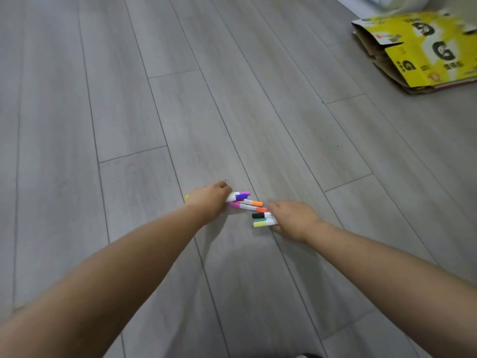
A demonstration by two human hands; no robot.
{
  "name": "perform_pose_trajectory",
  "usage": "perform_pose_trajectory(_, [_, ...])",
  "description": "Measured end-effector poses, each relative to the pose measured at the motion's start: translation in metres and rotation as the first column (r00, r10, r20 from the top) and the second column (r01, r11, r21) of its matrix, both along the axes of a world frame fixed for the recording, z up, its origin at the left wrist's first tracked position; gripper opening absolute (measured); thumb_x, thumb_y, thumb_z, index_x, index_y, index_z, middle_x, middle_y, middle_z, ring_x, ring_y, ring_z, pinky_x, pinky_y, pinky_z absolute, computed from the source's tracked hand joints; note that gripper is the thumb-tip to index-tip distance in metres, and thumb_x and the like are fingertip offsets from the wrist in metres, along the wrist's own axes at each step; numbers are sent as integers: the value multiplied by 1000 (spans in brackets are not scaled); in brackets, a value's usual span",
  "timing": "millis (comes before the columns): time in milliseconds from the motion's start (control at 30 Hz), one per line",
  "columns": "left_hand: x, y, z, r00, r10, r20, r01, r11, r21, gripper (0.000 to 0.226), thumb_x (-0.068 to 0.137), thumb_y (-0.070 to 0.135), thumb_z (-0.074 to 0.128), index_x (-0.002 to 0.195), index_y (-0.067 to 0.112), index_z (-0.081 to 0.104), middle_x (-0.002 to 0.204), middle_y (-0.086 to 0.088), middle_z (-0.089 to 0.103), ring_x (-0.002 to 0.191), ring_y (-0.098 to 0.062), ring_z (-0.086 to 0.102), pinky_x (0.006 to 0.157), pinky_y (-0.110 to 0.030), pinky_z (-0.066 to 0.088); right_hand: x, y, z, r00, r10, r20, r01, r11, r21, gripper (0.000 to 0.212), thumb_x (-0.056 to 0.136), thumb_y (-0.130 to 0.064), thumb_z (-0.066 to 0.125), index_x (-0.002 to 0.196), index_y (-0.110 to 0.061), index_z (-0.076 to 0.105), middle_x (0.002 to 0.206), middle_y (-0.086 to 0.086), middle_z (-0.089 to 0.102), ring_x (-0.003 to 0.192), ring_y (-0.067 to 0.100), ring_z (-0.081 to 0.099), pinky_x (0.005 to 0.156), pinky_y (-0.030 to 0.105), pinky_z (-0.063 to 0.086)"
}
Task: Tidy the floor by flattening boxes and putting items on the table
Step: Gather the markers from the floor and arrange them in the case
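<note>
Grey wood-grain plank floor (129, 99) spreads wide; at far right lies a flattened yellow cardboard box (426, 50) printed with large black "G" letters. Mid-floor, white-barrelled markers (246, 204) with coloured caps lie roughly left-to-right. The left hand (209, 200) closes around several, the right hand (294, 219) around others.

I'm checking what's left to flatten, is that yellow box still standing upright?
No, the yellow box lies collapsed flat on the floor, far from the markers both hands are gathering.
</note>
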State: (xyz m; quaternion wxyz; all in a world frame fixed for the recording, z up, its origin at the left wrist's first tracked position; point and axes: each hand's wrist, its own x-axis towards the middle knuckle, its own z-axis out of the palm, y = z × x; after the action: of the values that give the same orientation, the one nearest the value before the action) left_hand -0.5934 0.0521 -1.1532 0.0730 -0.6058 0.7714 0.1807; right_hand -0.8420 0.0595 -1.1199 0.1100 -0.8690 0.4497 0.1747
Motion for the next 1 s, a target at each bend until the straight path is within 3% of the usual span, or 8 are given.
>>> perform_pose_trajectory(133, [-6, -2, -10, 997, 62, 46, -62, 998, -3, 26, 94, 33, 58, 116, 20, 56, 110, -3, 56, 87, -26, 61, 71, -38, 53, 13, -5, -6, 999, 27, 42, -26, 999, -41, 31, 91, -33, 59, 116, -17, 52, 117, 6, 60, 99, 30, 60, 69, 34, 42])
perform_pose_trajectory(233, [5, 2, -12, 991, 107, 81, -109, 994, 21, 28, 95, 36, 56, 113, 15, 55, 107, -6, 56, 88, -28, 61, 69, -37, 48, 18, -7, -10, 996, 75, 42, -73, 996, -48, 20, 90, -25, 58, 107, -13, 57, 109, 8, 58, 94, 32, 60, 63, 36, 40])
perform_pose_trajectory(467, [76, 37, -13, 956, 204, 209, -231, 966, 114, 35, 93, 37, 57, 115, 10, 54, 111, -11, 61, 99, -31, 60, 80, -38, 52, 53, -21, -26, 992, 122, 45, -122, 993, -10, 23, 92, -18, 54, 113, -10, 57, 113, 9, 53, 102, 30, 54, 67, 33, 31])
perform_pose_trajectory(567, [96, 50, -10, 952, 226, 209, -248, 965, 88, 39, 91, 46, 57, 111, 13, 53, 109, -10, 63, 98, -31, 60, 72, -35, 46, 63, -25, -32, 994, 97, 51, -97, 995, -7, 23, 92, -22, 55, 112, -10, 55, 114, 10, 53, 103, 30, 54, 71, 35, 36])
perform_pose_trajectory(700, [105, 58, -3, 958, 234, 163, -258, 955, 147, 32, 95, 42, 53, 107, 13, 46, 103, -12, 65, 88, -33, 63, 65, -36, 45, 64, -23, -37, 993, 115, -30, -113, 992, 57, 29, 96, -26, 52, 116, -7, 52, 118, 13, 51, 105, 31, 52, 80, 35, 37])
perform_pose_trajectory(867, [107, 87, 60, 965, 225, 131, -245, 956, 159, 21, 95, 16, 49, 114, 11, 42, 101, -13, 63, 74, -32, 54, 61, -36, 37, 60, 10, 6, 992, -20, -124, 38, 988, 149, 25, 95, -11, 43, 119, -5, 45, 116, 17, 55, 97, 37, 61, 73, 39, 43])
perform_pose_trajectory(1000, [102, 113, 140, 985, 102, 138, -112, 991, 67, 24, 91, 8, 49, 113, 14, 44, 99, -8, 59, 83, -31, 56, 65, -35, 34, 60, 44, 88, 986, -85, -142, 110, 978, 177, 29, 91, -8, 46, 120, -10, 43, 114, 13, 57, 95, 36, 62, 70, 40, 44])
